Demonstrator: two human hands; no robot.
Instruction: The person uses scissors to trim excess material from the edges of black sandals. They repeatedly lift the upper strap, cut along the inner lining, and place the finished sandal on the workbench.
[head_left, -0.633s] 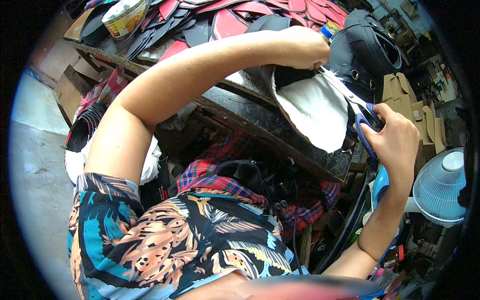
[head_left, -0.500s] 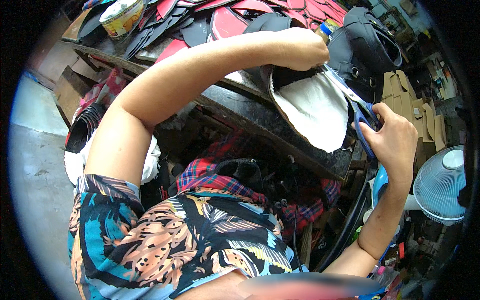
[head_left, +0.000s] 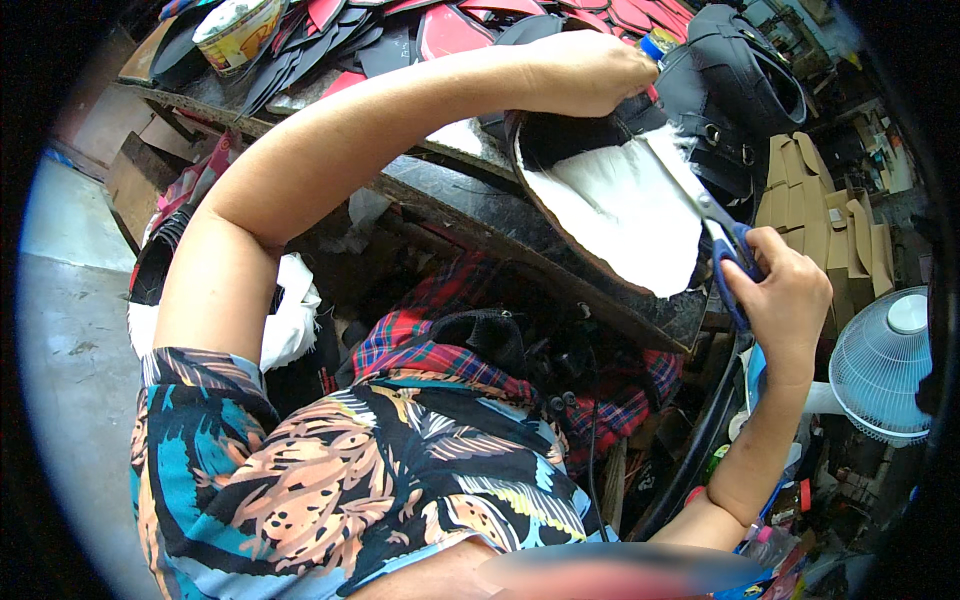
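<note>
My left hand [head_left: 590, 75], curled closed, grips the far edge of a black shoe-upper-like piece with white fabric lining [head_left: 625, 215]. The piece hangs over the edge of a dark workbench [head_left: 480, 215], its white side toward me. My right hand [head_left: 785, 300] has its fingers through the blue handles of a pair of scissors [head_left: 712, 215]. The blades lie along the right border of the white lining, where a frayed strip of fabric shows beyond them. My left fingertips are partly hidden, and a small red item shows beside them.
Pink and black sole-shaped pieces [head_left: 450, 35] pile up at the back, beside a printed tub [head_left: 238, 38]. A black boot [head_left: 740, 80] stands at the back right, near a blue-capped jar [head_left: 658, 43]. Brown cardboard pieces [head_left: 800, 190] and a white fan [head_left: 880, 365] are on the right.
My left hand and the lined piece have shifted a little up and left. The scissor handles have come closer together. More frayed white edge shows beyond the blades.
</note>
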